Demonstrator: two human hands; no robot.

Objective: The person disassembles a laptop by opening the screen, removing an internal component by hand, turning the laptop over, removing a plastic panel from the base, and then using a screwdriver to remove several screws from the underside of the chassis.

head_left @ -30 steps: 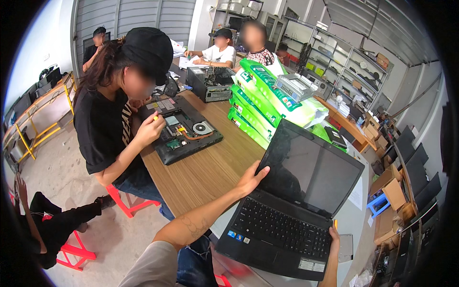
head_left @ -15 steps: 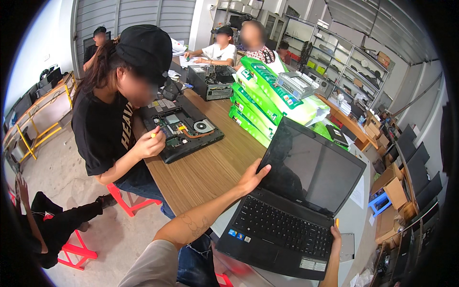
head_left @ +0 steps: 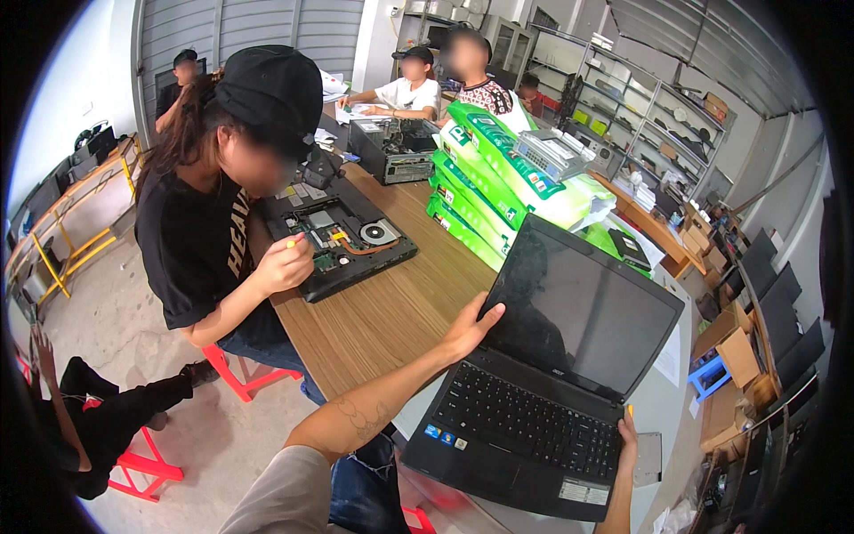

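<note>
A black laptop [head_left: 534, 427] is opened wide in front of me, tilted, its dark screen [head_left: 583, 311] showing only reflections. My left hand [head_left: 471, 327] grips the left edge of the lid near the hinge, thumb on the bezel. At the right edge of the keyboard base, my right hand [head_left: 628, 440] holds on, its fingers partly hidden behind the laptop. A small yellow tip shows beside that hand; what it belongs to is hidden. Under the laptop lies a pale grey tabletop [head_left: 663, 392], with a flat metallic part [head_left: 649, 456] close to my right hand.
To my left, a co-worker [head_left: 200, 214] in a black cap works with a yellow-handled tool on an opened laptop [head_left: 356, 240]. Green-wrapped paper packs [head_left: 480, 191] are stacked behind my laptop, a metal drive on top. An opened computer case [head_left: 391, 151] stands farther back, with more people beyond.
The laptop has shifted very slightly, with both my hands keeping their hold. The co-worker's tool hand has moved a little to the right. A person at the back has raised their head.
</note>
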